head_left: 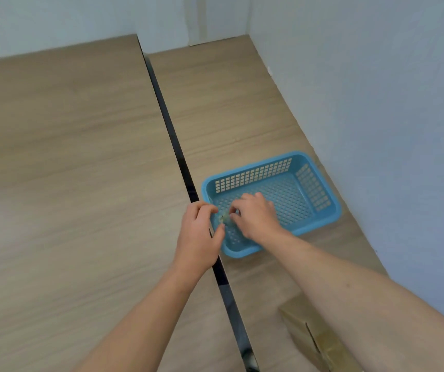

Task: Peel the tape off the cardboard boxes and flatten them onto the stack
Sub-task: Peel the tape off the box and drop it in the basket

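My left hand (200, 233) and right hand (257, 216) both pinch a crumpled wad of tape (224, 218) between curled fingertips, over the 9 o'clock end of the blue basket (334, 213). The cardboard box (300, 326) lies at 5 o'clock, partly under my right forearm.

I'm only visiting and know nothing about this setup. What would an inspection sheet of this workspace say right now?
Surface: two wood-grain tabletops side by side, with a dark gap between them.
Job's things: cardboard box at the near right, partly under the right forearm; crumpled clear tape wad between the hands.
Clutter: blue plastic basket on the right tabletop, beneath the hands.
Grippers: left hand and right hand both pinch the tape wad.
Cables: nothing seen.
Surroundings: pale walls behind and to the right.
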